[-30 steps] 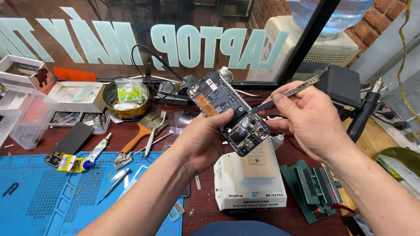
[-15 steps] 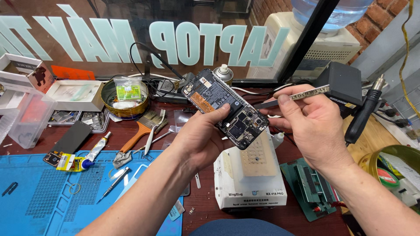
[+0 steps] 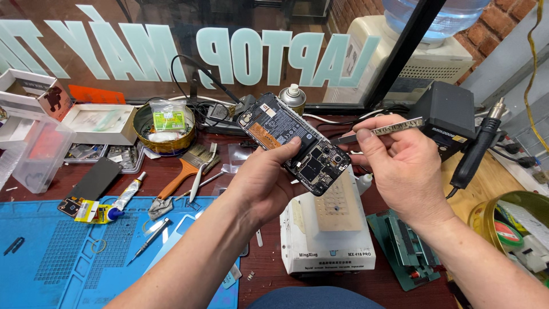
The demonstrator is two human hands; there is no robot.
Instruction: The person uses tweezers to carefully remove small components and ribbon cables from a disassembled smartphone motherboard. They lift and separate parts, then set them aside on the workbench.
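Left hand point(image 3: 269, 183) grips opened phone point(image 3: 294, 143), right hand point(image 3: 400, 166) pinches tweezers point(image 3: 377, 133) at 3 o'clock; a slip could gouge the board.

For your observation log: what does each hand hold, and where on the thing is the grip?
The left hand holds the opened phone by its long edges near the lower half. The right hand pinches metal tweezers around their middle.

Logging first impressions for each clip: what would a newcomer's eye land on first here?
Centre frame, the left hand holds up an opened smartphone, its circuit boards and battery exposed. Beside it the right hand pinches metal tweezers pointed at the phone's lower end. Below sit a white heating station and, at left, a blue work mat.
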